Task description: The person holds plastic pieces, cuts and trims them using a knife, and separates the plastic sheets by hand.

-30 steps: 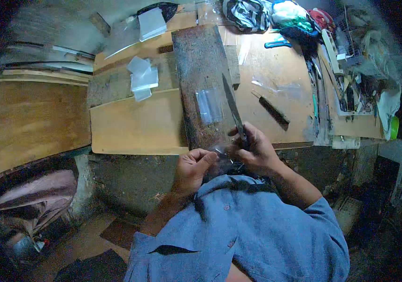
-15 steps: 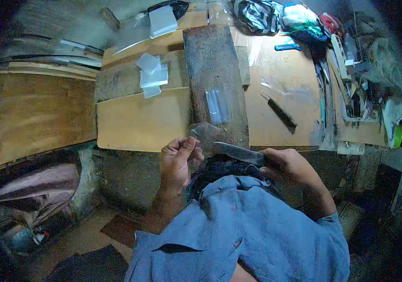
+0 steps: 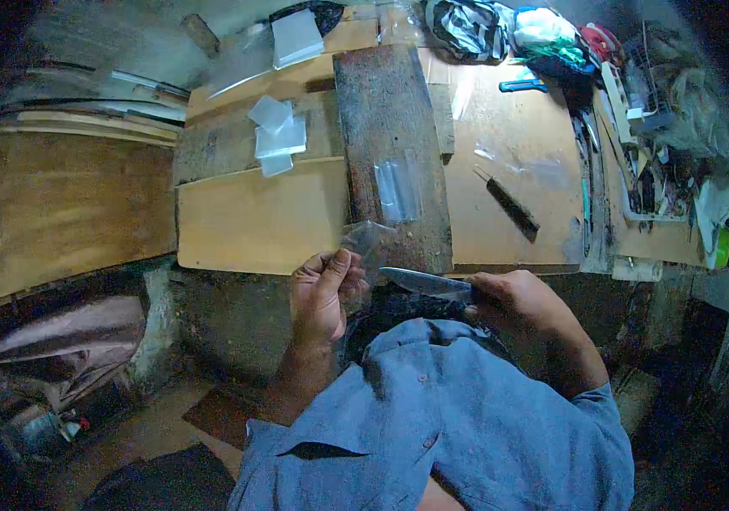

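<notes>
My left hand [image 3: 322, 289] pinches a clear plastic sheet [image 3: 369, 242] between thumb and fingers, just in front of the table's near edge. My right hand [image 3: 513, 296] is wrapped round the handle of a knife [image 3: 422, 282]. The knife's blade points left, its tip close to the plastic; whether they touch I cannot tell. Beyond both hands lies a dark, worn wooden board [image 3: 390, 111], with a small stack of clear plastic pieces [image 3: 396, 189] on it.
Translucent sheets [image 3: 281, 136] lie left of the board, and a white stack [image 3: 297, 39] sits farther back. A two-pronged tool with a dark handle [image 3: 511, 209] and a blue cutter [image 3: 524, 85] lie to the right. Stuffed bags [image 3: 552, 38] and a tool basket [image 3: 656, 200] line the far right.
The knife has dropped slightly and shifted a little left, its blade now lower beside the plastic. The plastic sheet has changed its angle in my left hand.
</notes>
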Tool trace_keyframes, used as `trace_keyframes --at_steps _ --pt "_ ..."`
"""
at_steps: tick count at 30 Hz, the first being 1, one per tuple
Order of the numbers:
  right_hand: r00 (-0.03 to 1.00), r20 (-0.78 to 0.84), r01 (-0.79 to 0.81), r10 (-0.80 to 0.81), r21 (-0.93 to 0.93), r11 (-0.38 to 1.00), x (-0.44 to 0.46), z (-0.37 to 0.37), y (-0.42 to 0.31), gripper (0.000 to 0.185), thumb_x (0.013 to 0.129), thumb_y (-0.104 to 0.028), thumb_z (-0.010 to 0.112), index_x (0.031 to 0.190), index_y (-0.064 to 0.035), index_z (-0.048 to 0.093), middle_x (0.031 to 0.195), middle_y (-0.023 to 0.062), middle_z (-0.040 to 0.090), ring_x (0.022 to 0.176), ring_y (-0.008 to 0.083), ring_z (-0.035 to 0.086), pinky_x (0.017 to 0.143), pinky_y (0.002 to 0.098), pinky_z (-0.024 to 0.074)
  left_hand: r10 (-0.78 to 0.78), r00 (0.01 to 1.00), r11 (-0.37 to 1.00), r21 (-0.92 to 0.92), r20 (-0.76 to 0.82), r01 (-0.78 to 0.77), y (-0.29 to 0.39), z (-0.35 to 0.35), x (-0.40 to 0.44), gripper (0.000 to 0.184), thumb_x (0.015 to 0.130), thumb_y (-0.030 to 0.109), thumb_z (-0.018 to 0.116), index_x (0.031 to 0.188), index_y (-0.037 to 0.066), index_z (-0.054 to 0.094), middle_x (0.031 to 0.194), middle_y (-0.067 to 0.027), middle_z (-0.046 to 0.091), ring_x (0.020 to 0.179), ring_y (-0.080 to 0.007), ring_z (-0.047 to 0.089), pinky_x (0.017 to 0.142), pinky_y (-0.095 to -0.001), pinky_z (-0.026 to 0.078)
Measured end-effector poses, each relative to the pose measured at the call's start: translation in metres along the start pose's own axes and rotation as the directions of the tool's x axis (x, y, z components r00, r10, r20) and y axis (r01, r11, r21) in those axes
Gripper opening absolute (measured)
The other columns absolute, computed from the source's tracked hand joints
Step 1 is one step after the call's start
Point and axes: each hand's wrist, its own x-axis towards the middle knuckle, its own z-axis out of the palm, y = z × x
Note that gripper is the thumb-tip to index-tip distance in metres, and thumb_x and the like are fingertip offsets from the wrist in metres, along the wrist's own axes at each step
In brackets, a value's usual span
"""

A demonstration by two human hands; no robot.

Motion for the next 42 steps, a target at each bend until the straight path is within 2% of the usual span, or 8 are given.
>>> trace_keyframes --at_steps 3,6,8,25,34,36,39,42 --pt "1.0 0.004 0.027 -0.026 -0.051 0.998 0.0 0.003 0.004 0.029 0.076 -0.014 0.066 0.102 -0.0032 0.057 0.08 0.0178 0.062 0.073 0.036 0.06 0.064 0.0383 0.0465 -0.011 0.998 1.0 -0.006 0.054 0.012 0.0 -0.005 0.0 0.02 0.085 0.023 0.065 0.083 0.003 0.063 0.072 -0.005 0.064 0.057 -0.0102 0.058 0.052 -0.0237 0.049" --pt "0.999 -0.033 -0.01 0.011 0.048 0.999 0.0 0.003 0.005 0.027 0.077 -0.015 0.065 0.099 -0.0028 0.057 0.078 0.0178 0.061 0.071 0.0359 0.06 0.063 0.0387 0.0462 -0.015 0.998 1.0 -0.002 0.06 0.015 0.001 -0.004 -0.001 0.021 0.085 0.024 0.065 0.083 0.004 0.063 0.073 -0.005 0.064 0.058 -0.0103 0.058 0.051 -0.0229 0.047" --pt "0.999 0.046 -0.019 0.022 -0.065 0.998 0.003 0.004 0.014 0.035 0.08 -0.029 0.064 0.107 -0.0075 0.058 0.084 0.0179 0.064 0.079 0.0373 0.061 0.068 0.0426 0.0478 -0.011 0.998 1.0 0.007 0.059 0.011 0.0 -0.003 -0.001 0.021 0.085 0.024 0.065 0.084 0.004 0.063 0.072 -0.0048 0.064 0.057 -0.0104 0.058 0.051 -0.0225 0.046" --pt "1.0 0.014 0.014 -0.014 0.002 1.0 0.009 0.002 0.01 0.035 0.079 -0.023 0.064 0.108 -0.0039 0.057 0.088 0.019 0.063 0.08 0.0368 0.062 0.068 0.0413 0.0481 0.016 1.0 0.999 0.033 0.025 -0.017 -0.008 0.006 -0.001 0.017 0.084 0.018 0.067 0.086 0.002 0.063 0.073 -0.0049 0.064 0.058 -0.0107 0.059 0.05 -0.0219 0.045" --pt "0.999 -0.038 0.022 -0.02 0.033 0.999 0.023 0.008 0.009 0.033 0.082 -0.027 0.062 0.107 -0.0055 0.057 0.084 0.0186 0.063 0.076 0.0377 0.061 0.066 0.0434 0.0479 0.096 0.957 0.971 0.186 0.275 -0.151 -0.018 0.013 -0.01 0.01 0.082 0.01 0.067 0.085 0.001 0.065 0.075 -0.0039 0.065 0.065 -0.0096 0.058 0.059 -0.0231 0.047" --pt "1.0 0.0 -0.009 0.009 0.021 1.0 0.025 0.006 0.009 0.031 0.081 -0.023 0.063 0.105 -0.0034 0.057 0.084 0.0187 0.062 0.076 0.0368 0.061 0.065 0.0416 0.0474 -0.123 0.936 0.936 0.353 0.329 -0.001 -0.011 0.013 -0.01 0.008 0.082 0.009 0.067 0.082 0.001 0.066 0.074 -0.0028 0.064 0.067 -0.009 0.057 0.062 -0.0241 0.047" --pt "0.997 -0.026 0.076 -0.077 -0.044 0.996 0.028 0.007 0.013 0.027 0.081 -0.023 0.063 0.099 -0.0032 0.058 0.081 0.0185 0.062 0.074 0.0365 0.061 0.064 0.0417 0.0468 -0.196 0.896 0.933 0.357 0.399 0.045 -0.013 0.012 -0.009 0.01 0.082 0.01 0.068 0.082 0.001 0.066 0.074 -0.0028 0.064 0.066 -0.0089 0.057 0.062 -0.0243 0.047" --pt "0.998 -0.02 0.056 -0.056 0.006 0.998 0.03 0.008 0.01 0.026 0.081 -0.024 0.063 0.096 -0.0031 0.058 0.077 0.0185 0.061 0.073 0.0369 0.06 0.064 0.0424 0.0467 -0.253 0.905 0.925 0.36 0.341 0.123 -0.014 0.018 -0.017 0.01 0.082 0.011 0.067 0.082 0.001 0.066 0.073 -0.003 0.064 0.065 -0.0085 0.057 0.062 -0.0235 0.046"
